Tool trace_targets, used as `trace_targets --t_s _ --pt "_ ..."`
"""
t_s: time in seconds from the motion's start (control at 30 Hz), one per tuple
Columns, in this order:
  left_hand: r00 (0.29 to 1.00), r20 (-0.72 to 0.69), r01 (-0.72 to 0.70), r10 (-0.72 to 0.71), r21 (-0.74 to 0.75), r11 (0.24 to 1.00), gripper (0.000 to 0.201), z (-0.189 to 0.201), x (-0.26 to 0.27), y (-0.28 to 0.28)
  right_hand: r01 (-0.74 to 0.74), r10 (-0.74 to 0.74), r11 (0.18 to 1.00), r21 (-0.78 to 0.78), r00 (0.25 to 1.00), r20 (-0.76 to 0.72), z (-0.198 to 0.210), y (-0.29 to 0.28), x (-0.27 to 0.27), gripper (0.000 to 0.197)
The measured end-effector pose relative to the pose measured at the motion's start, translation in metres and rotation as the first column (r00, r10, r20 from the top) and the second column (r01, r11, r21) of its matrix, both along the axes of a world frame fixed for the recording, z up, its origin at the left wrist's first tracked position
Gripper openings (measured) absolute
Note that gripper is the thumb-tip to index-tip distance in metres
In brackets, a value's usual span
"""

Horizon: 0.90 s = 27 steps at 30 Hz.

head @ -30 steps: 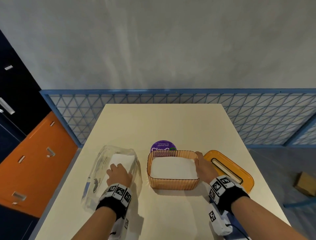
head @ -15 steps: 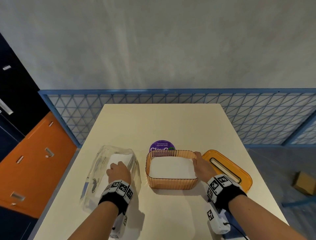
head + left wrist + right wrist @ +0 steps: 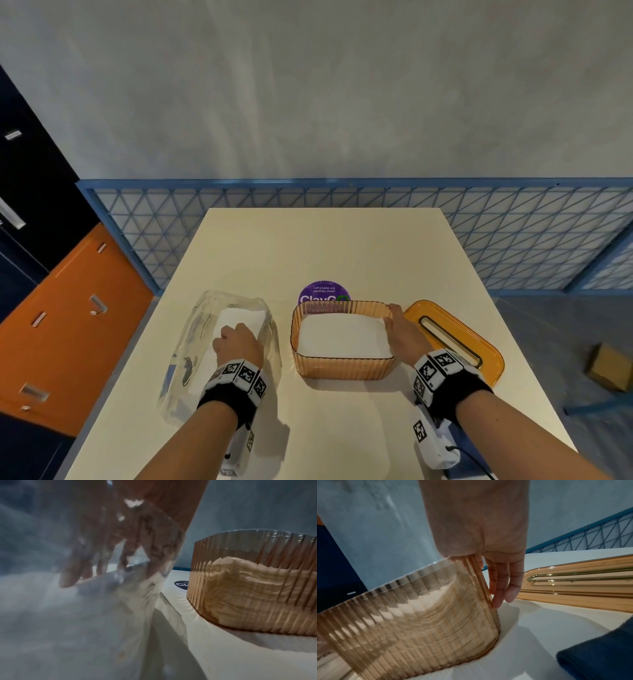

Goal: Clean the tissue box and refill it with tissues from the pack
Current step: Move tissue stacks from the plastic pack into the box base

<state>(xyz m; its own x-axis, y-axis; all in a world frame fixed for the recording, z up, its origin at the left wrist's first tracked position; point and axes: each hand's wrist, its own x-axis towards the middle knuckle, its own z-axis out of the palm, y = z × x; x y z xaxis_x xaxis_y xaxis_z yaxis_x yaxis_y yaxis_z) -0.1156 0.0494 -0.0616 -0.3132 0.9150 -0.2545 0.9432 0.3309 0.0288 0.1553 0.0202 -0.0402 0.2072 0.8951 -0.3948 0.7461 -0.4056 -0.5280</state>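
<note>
- The right hand [image 3: 399, 337] holds the right end wall of the tissue box [image 3: 342, 368]: the fingers [image 3: 503, 586] lie straight down its outer wall, and the thumb appears hooked over the rim, though it is largely hidden.
- The left hand [image 3: 238, 344] is inside the clear plastic tissue pack [image 3: 191, 346], its fingers [image 3: 72, 574] loosely curled down onto the white stack there; whether they pinch any sheets cannot be told through the blurred film.
- The tissue box, ribbed amber plastic, stands open on the cream table [image 3: 325, 246] between the two hands, with a stack of white tissues [image 3: 342, 337] inside, its top below the rim.
- A dark blue cloth [image 3: 599, 655] lies near the right wrist.
- The orange lid [image 3: 476, 346] with its slot lies flat just right of the box.
- A purple round sticker [image 3: 323, 291] sits behind the box.
</note>
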Motion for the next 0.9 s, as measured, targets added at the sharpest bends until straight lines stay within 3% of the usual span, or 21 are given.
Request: trace_targets --t_s 0.47,0.9 --pt "0.993 0.117 -0.027 0.022 0.039 0.999 0.030 0.0046 -0.0034 -0.0032 -0.010 0.010 1.000 0.000 1.000 0.011 0.0012 -0.0012 0.0002 0.042" --pt "0.991 0.114 -0.061 0.064 -0.033 0.998 0.028 0.0086 0.0021 -0.0033 -0.008 0.008 1.000 -0.005 1.000 0.011 0.0022 -0.0008 -0.0007 0.041"
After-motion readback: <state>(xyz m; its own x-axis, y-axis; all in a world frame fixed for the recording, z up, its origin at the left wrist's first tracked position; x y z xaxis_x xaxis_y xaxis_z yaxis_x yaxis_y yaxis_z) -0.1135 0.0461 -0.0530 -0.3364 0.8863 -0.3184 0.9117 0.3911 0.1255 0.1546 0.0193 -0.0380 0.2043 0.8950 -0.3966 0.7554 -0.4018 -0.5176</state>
